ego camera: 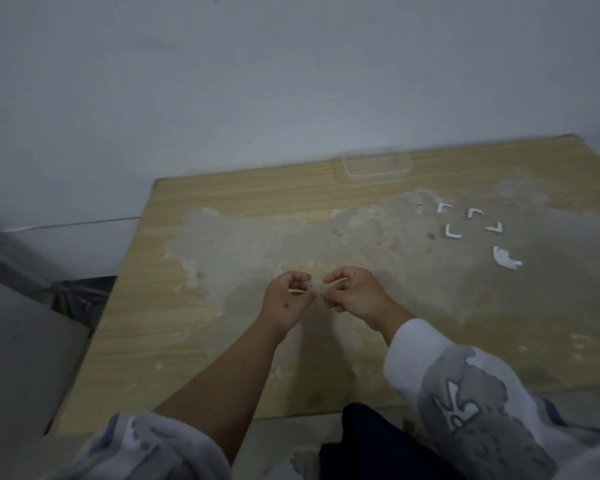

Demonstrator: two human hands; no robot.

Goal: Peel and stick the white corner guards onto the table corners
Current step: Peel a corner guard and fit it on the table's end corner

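Far left, the wall point(222, 81) runs behind the table point(153, 341), so the far corners sit close to it & look harder to reach; the near-left corner is just left of the person's left sleeve point(136, 441), which is pushed up to the elbow, prob. to keep cloth off sticky bits. Mid-table the veneer is worn to a grey patch point(291, 247), and the hands meet above it, near the person's edge. Left hand point(286, 299) is curled, thumb & fingertips pinched on a thin pale strip, which I judge to be a corner guard or its backing; too blurred to say which. Right hand point(352, 294) is curled too, fingertips almost touching the left, a pale sliver at its thumb; it seems to pinch the other end, so prob. peeling: one hand steadies, the other pulls. Can't tell if the backing is off yet. Right sleeve point(447, 372) is down to the wrist. Far centre-right, by the wall, a clear tray point(378, 168) sits out of the way. Far right, four spare guards point(471, 221) lie loosely grouped, not touching, within reach for later corners. Just nearer, white scraps point(504, 259) lie apart, likely peeled backing set aside.
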